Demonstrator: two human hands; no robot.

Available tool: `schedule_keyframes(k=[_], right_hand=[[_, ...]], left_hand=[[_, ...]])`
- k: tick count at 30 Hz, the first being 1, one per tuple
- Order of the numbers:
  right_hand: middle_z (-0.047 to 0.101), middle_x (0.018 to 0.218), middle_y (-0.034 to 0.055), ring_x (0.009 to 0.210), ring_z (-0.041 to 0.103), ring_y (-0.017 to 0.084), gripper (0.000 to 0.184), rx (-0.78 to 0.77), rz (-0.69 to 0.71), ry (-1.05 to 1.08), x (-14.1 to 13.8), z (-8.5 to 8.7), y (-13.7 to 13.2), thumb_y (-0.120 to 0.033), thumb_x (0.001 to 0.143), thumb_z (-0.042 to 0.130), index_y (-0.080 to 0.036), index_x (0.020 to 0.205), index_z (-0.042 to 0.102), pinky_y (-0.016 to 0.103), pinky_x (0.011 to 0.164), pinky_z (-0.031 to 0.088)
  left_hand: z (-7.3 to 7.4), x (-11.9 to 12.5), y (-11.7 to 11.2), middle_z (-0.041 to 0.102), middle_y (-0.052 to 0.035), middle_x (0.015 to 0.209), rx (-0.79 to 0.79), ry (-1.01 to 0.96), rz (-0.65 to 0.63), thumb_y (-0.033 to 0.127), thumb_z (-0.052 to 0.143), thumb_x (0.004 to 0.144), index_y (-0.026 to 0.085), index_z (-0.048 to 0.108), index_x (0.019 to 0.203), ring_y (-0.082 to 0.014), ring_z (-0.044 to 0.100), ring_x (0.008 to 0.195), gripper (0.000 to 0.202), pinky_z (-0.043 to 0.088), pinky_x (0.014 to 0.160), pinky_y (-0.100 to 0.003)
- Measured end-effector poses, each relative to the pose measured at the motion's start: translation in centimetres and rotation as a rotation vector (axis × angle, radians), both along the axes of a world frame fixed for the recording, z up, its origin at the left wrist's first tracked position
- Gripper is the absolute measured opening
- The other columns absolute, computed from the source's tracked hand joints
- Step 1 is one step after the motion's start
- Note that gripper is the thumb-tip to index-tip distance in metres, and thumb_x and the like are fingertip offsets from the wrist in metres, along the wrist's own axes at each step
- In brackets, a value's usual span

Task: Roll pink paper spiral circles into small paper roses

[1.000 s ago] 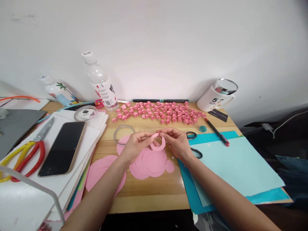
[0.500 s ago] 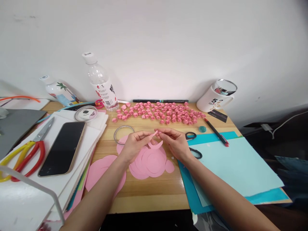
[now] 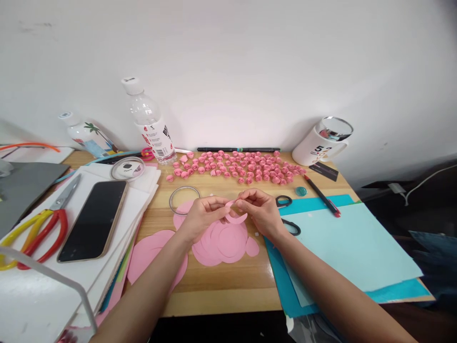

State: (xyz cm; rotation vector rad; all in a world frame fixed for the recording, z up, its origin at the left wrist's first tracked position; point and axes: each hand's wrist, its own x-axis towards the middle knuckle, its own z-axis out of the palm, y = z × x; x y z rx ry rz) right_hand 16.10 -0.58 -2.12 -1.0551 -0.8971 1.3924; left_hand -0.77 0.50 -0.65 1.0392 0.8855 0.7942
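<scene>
A curled pink paper strip [image 3: 237, 219] is pinched between both hands, above the middle of the desk. My left hand [image 3: 202, 216] grips it from the left with thumb and fingers together. From the right, my right hand [image 3: 262, 212] holds the strip's other part in a pinch; the fingertips hide the rolled end. Below the hands lie overlapping pink paper discs [image 3: 228, 243], with a small pink oval piece [image 3: 252, 247] beside them. Farther back, many rolled pink paper roses [image 3: 232, 166] are spread across the desk.
At left, a phone [image 3: 93, 221] and red-yellow scissors [image 3: 43, 228] rest on white paper. A tape roll [image 3: 184, 188] lies near my left hand. Black-handled scissors [image 3: 291, 226], blue paper sheets [image 3: 350, 247] and a pen [image 3: 323, 196] are at right. A bottle [image 3: 152, 124] and mug [image 3: 319, 143] stand behind.
My right hand's fingers have shifted over the strip, the thumb now lying across it. The strip's loose curl has moved slightly right and down. Both hands stay in nearly the same place.
</scene>
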Motion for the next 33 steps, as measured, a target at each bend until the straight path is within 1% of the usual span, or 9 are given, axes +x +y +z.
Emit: schedule_keyframes(k=[3, 6, 8, 11, 15, 18, 24, 29, 33], right_hand=[[0.069, 0.069, -0.0002, 0.061, 0.062, 0.013, 0.022, 0.009, -0.001, 0.003, 0.0, -0.07, 0.01, -0.029, 0.057, 0.081, -0.02, 0.071, 0.066, 0.027, 0.062, 0.051], [0.072, 0.082, 0.003, 0.073, 0.066, 0.015, 0.02, 0.006, 0.015, -0.003, 0.02, -0.14, 0.05, -0.031, 0.062, 0.078, -0.02, 0.078, 0.07, 0.03, 0.072, 0.052], [0.073, 0.085, 0.004, 0.076, 0.066, 0.016, 0.021, 0.001, 0.023, -0.017, 0.05, -0.18, 0.06, -0.033, 0.066, 0.076, -0.02, 0.082, 0.071, 0.031, 0.075, 0.052], [0.072, 0.077, 0.003, 0.067, 0.065, 0.015, 0.02, 0.008, 0.014, -0.043, 0.07, -0.13, 0.02, -0.032, 0.065, 0.076, -0.019, 0.079, 0.07, 0.03, 0.07, 0.052], [0.069, 0.068, 0.0009, 0.061, 0.064, 0.014, 0.021, 0.035, 0.041, -0.013, -0.1, 0.18, -0.16, -0.031, 0.064, 0.077, -0.018, 0.073, 0.064, 0.028, 0.062, 0.052], [0.067, 0.067, 0.0, 0.06, 0.064, 0.013, 0.023, 0.054, 0.056, -0.005, -0.25, 0.36, -0.25, -0.03, 0.063, 0.078, -0.018, 0.072, 0.061, 0.026, 0.059, 0.051], [0.07, 0.084, 0.004, 0.064, 0.064, 0.012, 0.018, 0.061, 0.047, -0.02, -0.13, 0.08, -0.21, -0.026, 0.065, 0.076, -0.017, 0.07, 0.062, 0.026, 0.062, 0.051], [0.068, 0.069, 0.0002, 0.058, 0.063, 0.012, 0.018, 0.1, 0.07, -0.017, -0.11, 0.01, -0.17, -0.024, 0.063, 0.077, -0.017, 0.067, 0.061, 0.026, 0.059, 0.05], [0.068, 0.066, 0.0004, 0.057, 0.063, 0.013, 0.017, 0.115, 0.076, -0.027, -0.17, 0.08, -0.23, -0.025, 0.063, 0.078, -0.017, 0.069, 0.063, 0.026, 0.056, 0.05]], left_hand=[[0.06, -0.02, 0.01, 0.069, -0.006, 0.073, -0.008, 0.002, 0.009, 0.027, 0.071, 0.07, 0.013, 0.07, 0.086, -0.012, 0.057, 0.063, 0.022, 0.045, 0.061, -0.025], [0.25, 0.04, 0.08, 0.068, -0.0057, 0.072, 0.001, 0.004, 0.034, 0.028, 0.07, 0.071, 0.013, 0.07, 0.084, -0.0118, 0.057, 0.063, 0.02, 0.045, 0.06, -0.025], [0.34, 0.09, 0.13, 0.068, -0.0054, 0.071, -0.003, 0.001, 0.048, 0.028, 0.07, 0.071, 0.013, 0.07, 0.081, -0.0116, 0.056, 0.063, 0.018, 0.045, 0.06, -0.024], [0.3, 0.11, 0.17, 0.067, -0.0046, 0.067, -0.015, 0.002, 0.056, 0.027, 0.071, 0.07, 0.012, 0.07, 0.079, -0.0111, 0.056, 0.061, 0.018, 0.045, 0.06, -0.024], [0.16, 0.1, 0.1, 0.068, -0.0049, 0.072, -0.004, 0.008, 0.04, 0.027, 0.071, 0.069, 0.013, 0.071, 0.082, -0.0107, 0.057, 0.062, 0.019, 0.045, 0.06, -0.024], [0.26, 0.13, 0.0, 0.068, -0.0044, 0.073, -0.003, 0.018, 0.039, 0.028, 0.071, 0.069, 0.013, 0.071, 0.081, -0.0099, 0.056, 0.061, 0.019, 0.045, 0.061, -0.024], [0.35, 0.18, -0.01, 0.067, -0.0041, 0.071, 0.008, 0.038, 0.03, 0.03, 0.071, 0.069, 0.013, 0.071, 0.079, -0.0098, 0.055, 0.059, 0.019, 0.045, 0.059, -0.024], [0.18, 0.2, -0.03, 0.067, -0.0041, 0.071, 0.002, 0.044, 0.037, 0.029, 0.072, 0.067, 0.013, 0.072, 0.08, -0.0098, 0.055, 0.06, 0.02, 0.046, 0.059, -0.023], [0.3, 0.24, -0.08, 0.068, -0.0051, 0.073, -0.009, 0.058, 0.047, 0.029, 0.074, 0.065, 0.013, 0.072, 0.08, -0.0103, 0.056, 0.059, 0.022, 0.046, 0.059, -0.024]])
